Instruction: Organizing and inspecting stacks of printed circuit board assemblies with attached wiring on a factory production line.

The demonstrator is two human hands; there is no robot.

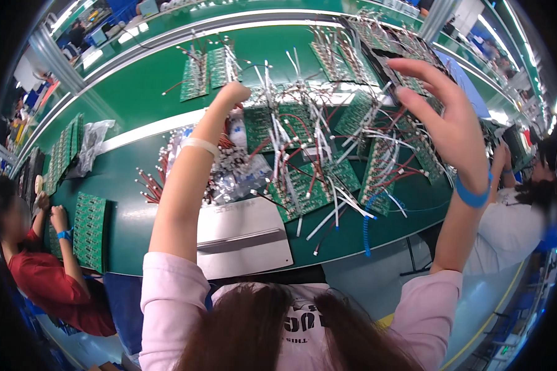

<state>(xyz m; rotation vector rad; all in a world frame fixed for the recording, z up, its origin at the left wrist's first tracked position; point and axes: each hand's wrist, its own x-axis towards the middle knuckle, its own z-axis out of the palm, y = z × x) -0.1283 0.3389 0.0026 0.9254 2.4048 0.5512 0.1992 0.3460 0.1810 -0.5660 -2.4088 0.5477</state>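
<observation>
My left hand point(233, 94) is curled closed at the far side of the bench, just right of two upright-standing green circuit boards point(195, 75) with wires. What its fingers hold, if anything, is hidden. My right hand point(444, 117) is raised at the right, thumb and fingers apart, beside a black tray edge point(372, 57) with wired boards. Between my arms lie several green circuit boards point(309, 185) bristling with white and red-black wires point(312, 117). A blue strap point(474, 196) circles my right wrist.
A pale metal box point(244, 238) stands at the near edge. Bundled wires in clear plastic point(229, 170) lie behind it. A blue coiled cord point(366, 235) hangs near the edge. A person in red point(49, 272) handles boards point(90, 229) at left; another person in a pale top point(504, 229) sits at right.
</observation>
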